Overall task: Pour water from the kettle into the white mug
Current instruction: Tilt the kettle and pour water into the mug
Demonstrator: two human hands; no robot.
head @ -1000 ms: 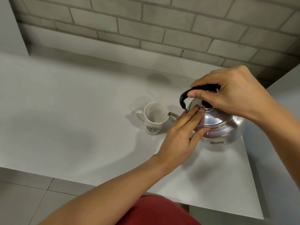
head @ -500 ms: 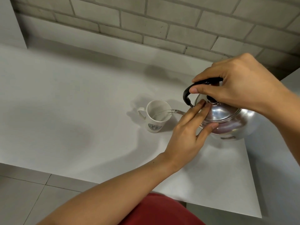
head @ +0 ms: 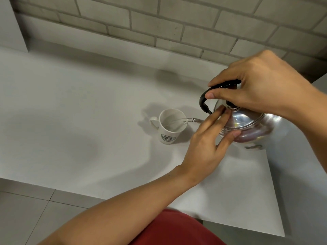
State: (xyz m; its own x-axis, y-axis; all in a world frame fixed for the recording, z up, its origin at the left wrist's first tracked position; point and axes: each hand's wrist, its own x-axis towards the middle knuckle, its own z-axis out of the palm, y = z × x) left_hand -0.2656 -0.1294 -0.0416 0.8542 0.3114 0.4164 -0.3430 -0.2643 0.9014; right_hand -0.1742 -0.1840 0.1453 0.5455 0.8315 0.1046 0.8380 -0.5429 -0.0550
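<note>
**Pour under way, mug part filled**

White mug (head: 170,127) upright on counter (head: 70,103), water visible inside. Stream enters from spout. Left hand (head: 207,147) fingers spread flat on lid. Kettle (head: 247,128) tilted; right hand (head: 261,89) clamped round handle. Remaining: finish filling, set down.

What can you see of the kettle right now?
The kettle is shiny, rounded metal with a domed lid and a black arched handle. It is tipped left, water streaming from its spout into the white mug. The right hand grips the handle; the left hand rests its fingers on the lid.
</note>
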